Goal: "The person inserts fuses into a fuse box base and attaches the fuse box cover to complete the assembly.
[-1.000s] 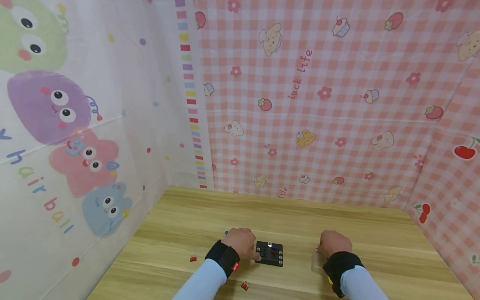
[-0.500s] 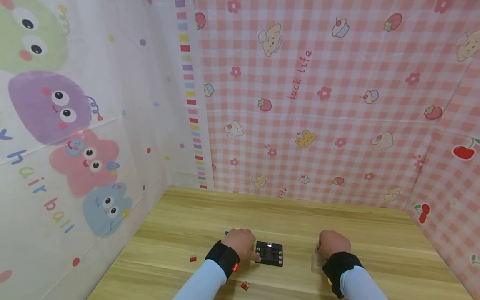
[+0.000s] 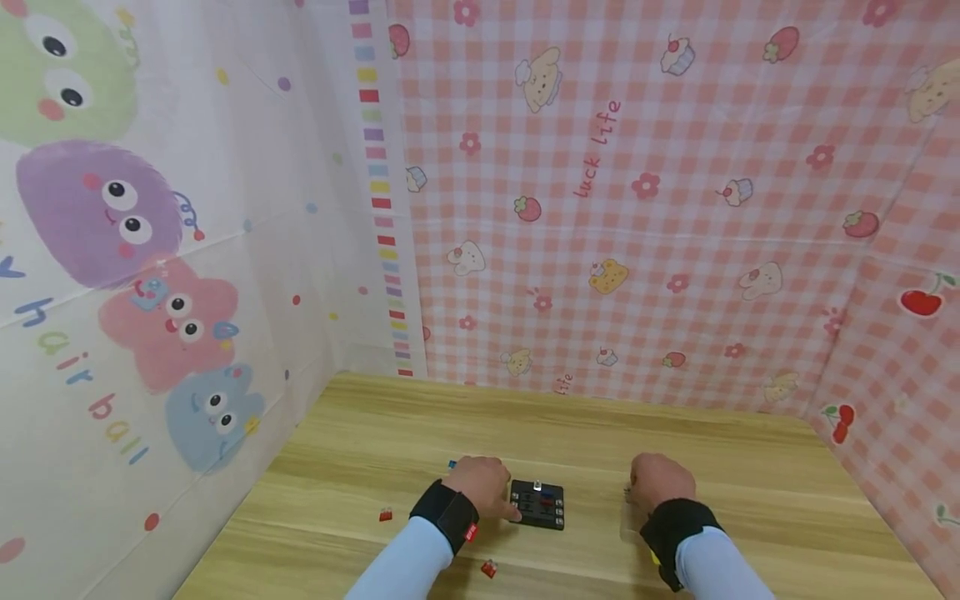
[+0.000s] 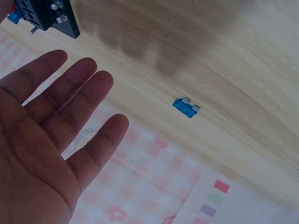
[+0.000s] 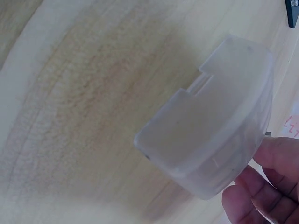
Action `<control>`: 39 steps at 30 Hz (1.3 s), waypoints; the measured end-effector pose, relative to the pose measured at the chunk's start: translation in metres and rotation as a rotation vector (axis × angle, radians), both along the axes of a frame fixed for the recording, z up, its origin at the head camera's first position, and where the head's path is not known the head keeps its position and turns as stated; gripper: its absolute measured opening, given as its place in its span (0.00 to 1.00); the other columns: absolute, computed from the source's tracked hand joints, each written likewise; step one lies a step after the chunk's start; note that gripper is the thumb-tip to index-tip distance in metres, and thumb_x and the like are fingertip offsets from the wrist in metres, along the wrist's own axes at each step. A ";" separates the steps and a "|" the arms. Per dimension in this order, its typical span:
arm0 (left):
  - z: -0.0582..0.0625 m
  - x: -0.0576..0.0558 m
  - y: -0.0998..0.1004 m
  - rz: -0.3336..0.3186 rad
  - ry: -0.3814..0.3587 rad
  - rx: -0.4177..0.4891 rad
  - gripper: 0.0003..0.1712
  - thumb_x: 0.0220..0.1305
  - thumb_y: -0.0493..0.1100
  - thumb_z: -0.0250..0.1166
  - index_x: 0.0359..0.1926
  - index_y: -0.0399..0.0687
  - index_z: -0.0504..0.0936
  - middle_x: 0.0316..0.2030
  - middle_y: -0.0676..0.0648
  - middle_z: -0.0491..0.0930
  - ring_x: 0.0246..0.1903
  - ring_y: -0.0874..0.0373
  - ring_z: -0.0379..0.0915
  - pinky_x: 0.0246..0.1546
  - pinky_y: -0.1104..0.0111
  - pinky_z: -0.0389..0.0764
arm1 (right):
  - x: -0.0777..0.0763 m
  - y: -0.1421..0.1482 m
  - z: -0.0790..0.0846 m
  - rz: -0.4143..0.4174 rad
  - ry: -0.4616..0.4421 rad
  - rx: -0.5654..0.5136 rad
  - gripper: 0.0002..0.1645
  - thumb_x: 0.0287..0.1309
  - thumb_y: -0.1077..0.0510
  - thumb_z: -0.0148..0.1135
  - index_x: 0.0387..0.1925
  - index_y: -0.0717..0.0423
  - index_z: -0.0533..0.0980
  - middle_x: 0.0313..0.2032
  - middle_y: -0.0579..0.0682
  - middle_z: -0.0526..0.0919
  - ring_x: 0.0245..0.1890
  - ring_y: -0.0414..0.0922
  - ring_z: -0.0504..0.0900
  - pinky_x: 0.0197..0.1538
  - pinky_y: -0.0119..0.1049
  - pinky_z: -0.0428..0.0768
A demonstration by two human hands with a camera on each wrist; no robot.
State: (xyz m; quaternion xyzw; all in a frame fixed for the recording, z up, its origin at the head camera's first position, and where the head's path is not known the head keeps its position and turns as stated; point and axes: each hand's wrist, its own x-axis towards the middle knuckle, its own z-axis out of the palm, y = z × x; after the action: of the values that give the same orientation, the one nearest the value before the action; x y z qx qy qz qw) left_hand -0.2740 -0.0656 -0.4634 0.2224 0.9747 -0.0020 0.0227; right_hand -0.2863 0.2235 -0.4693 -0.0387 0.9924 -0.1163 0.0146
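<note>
A clear cover (image 5: 205, 130) is pinched at 1 edge by the right hand (image 3: 662, 479), right of the black fuse block (image 3: 536, 518); held so, it could be tilted or dropped; the block, touched only by the left hand (image 3: 480, 486) at its thumb, 4 fingers (image 4: 88, 100) spread, could be slid if bumped.

A wood-grain surface (image 3: 570, 433) at six o'clock.
White cartoon cloth (image 3: 232, 183) hangs at ten o'clock; pink checked cloth (image 3: 600, 225) hangs at one o'clock.

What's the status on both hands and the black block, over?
Left hand: fingers extended. Right hand: curled at translucent cover, hold unclear. Black block: uncovered. Obstruction: only left thumb, at its left edge.
</note>
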 end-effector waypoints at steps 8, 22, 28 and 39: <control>0.002 0.001 0.003 -0.014 -0.001 -0.006 0.26 0.48 0.68 0.74 0.23 0.52 0.82 0.26 0.55 0.79 0.23 0.62 0.71 0.33 0.64 0.78 | 0.004 -0.002 0.005 0.007 -0.002 -0.023 0.06 0.55 0.63 0.70 0.26 0.56 0.80 0.22 0.48 0.78 0.23 0.47 0.73 0.32 0.45 0.76; 0.003 0.001 0.008 -0.004 -0.011 -0.032 0.29 0.48 0.69 0.73 0.30 0.48 0.86 0.27 0.53 0.79 0.23 0.62 0.70 0.34 0.63 0.78 | 0.004 -0.009 0.006 0.056 0.039 -0.029 0.06 0.55 0.65 0.68 0.26 0.55 0.79 0.24 0.48 0.79 0.25 0.47 0.74 0.33 0.45 0.77; 0.005 0.002 0.009 -0.006 -0.004 -0.035 0.29 0.48 0.69 0.73 0.30 0.48 0.86 0.26 0.53 0.78 0.23 0.62 0.68 0.33 0.64 0.77 | 0.003 -0.012 0.004 0.048 0.053 -0.032 0.07 0.54 0.64 0.71 0.26 0.54 0.79 0.24 0.47 0.79 0.25 0.47 0.74 0.33 0.45 0.76; -0.002 -0.001 0.009 -0.038 0.049 -0.045 0.27 0.47 0.69 0.73 0.29 0.50 0.85 0.26 0.54 0.79 0.23 0.63 0.69 0.30 0.64 0.76 | 0.003 -0.017 0.003 0.056 0.087 -0.031 0.07 0.53 0.64 0.71 0.26 0.53 0.79 0.22 0.46 0.78 0.24 0.46 0.73 0.32 0.44 0.75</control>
State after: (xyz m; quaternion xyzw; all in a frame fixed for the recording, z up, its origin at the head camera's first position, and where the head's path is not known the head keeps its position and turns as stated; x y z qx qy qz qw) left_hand -0.2749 -0.0568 -0.4652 0.2404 0.9702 -0.0296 0.0039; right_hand -0.2832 0.2062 -0.4664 -0.0716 0.9887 -0.1292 -0.0260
